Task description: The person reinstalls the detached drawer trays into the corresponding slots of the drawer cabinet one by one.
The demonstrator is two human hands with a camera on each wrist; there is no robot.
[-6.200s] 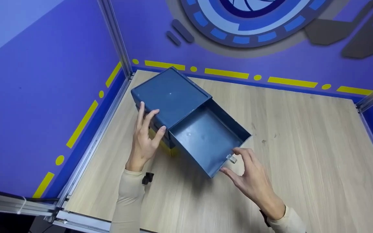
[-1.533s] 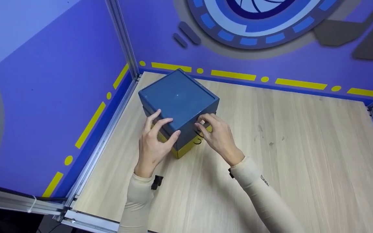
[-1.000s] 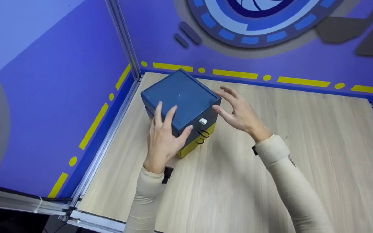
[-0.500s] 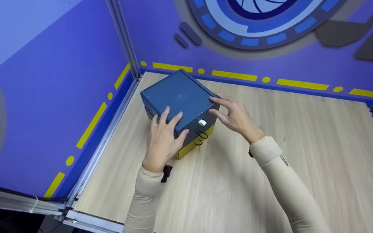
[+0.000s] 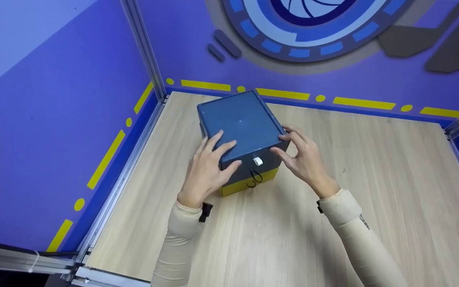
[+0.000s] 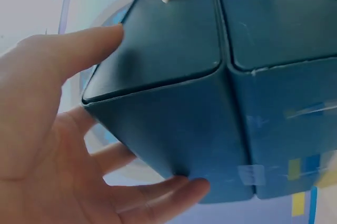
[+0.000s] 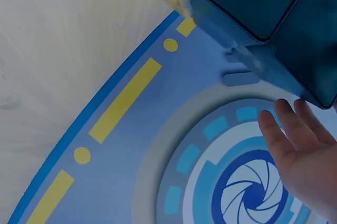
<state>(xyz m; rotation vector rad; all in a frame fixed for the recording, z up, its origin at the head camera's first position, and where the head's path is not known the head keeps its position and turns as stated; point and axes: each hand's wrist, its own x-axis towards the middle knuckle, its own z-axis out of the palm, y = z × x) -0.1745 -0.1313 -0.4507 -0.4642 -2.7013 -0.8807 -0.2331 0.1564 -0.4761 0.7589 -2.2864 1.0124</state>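
A small drawer unit (image 5: 240, 121) stands on the table, two blue tiers above a yellow bottom tier (image 5: 249, 185). Its top drawer is closed, with a white pull tab (image 5: 257, 161) on the front; black loops (image 5: 256, 177) hang at the lower fronts. My left hand (image 5: 205, 169) holds the front left corner, fingers spread over the top edge and thumb along the front. At the front right corner, my right hand (image 5: 306, 161) grips with bent fingers at the top and side and the thumb on the front. The right wrist view shows those fingertips (image 7: 284, 105) right at the corner.
The wooden tabletop (image 5: 325, 239) spreads around the unit. A purple wall (image 5: 74, 79) stands on the left and a patterned wall (image 5: 181, 48) behind, joined by a metal corner post (image 5: 142, 44). A metal rail (image 5: 110, 187) lines the table's left edge.
The open top drawer was pushed in by its tab. My right hand then left the tab for the right corner. Most recently the unit turned clockwise, its front swinging toward me, and shifted right.
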